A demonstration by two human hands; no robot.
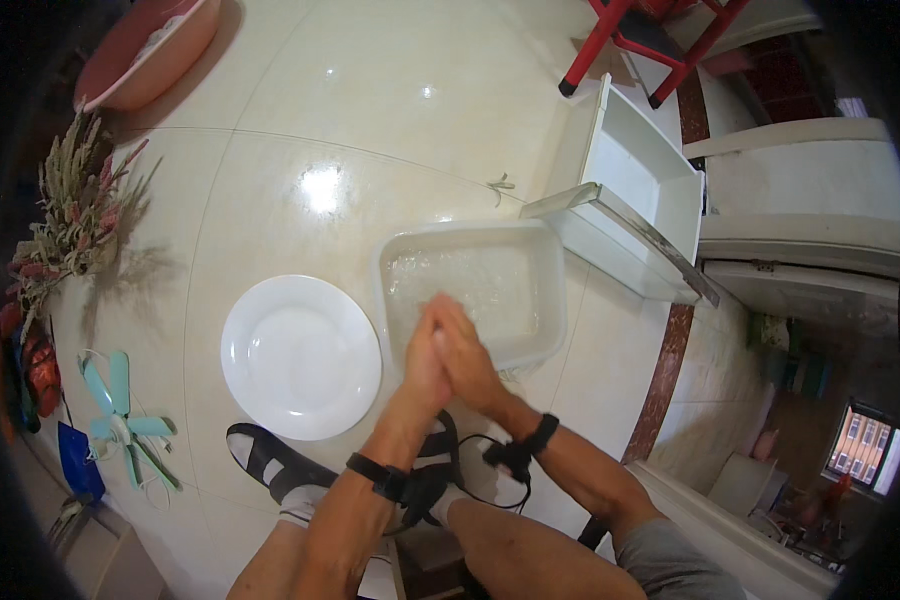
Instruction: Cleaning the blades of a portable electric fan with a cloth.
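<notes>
My left hand (425, 364) and my right hand (468, 358) are pressed palm to palm, fingers pointing away from me and slightly blurred. Whether anything lies between the palms is hidden. They are over the near side of a translucent white plastic basin (555, 300), which holds clear, rippling water (487, 281). Just left of the basin, a large round white plate (300, 352) rests on the tiled floor, with nothing on it. Black straps circle both my wrists.
A white drawer (630, 180) stands right of the basin, near red step-ladder legs (592, 52). Scraps (502, 184) lie on the floor. Leftward are a pink tub (157, 67), dried flowers (75, 217) and a mint-green fan (124, 420). My sandalled feet (277, 461) flank a black cable (487, 499).
</notes>
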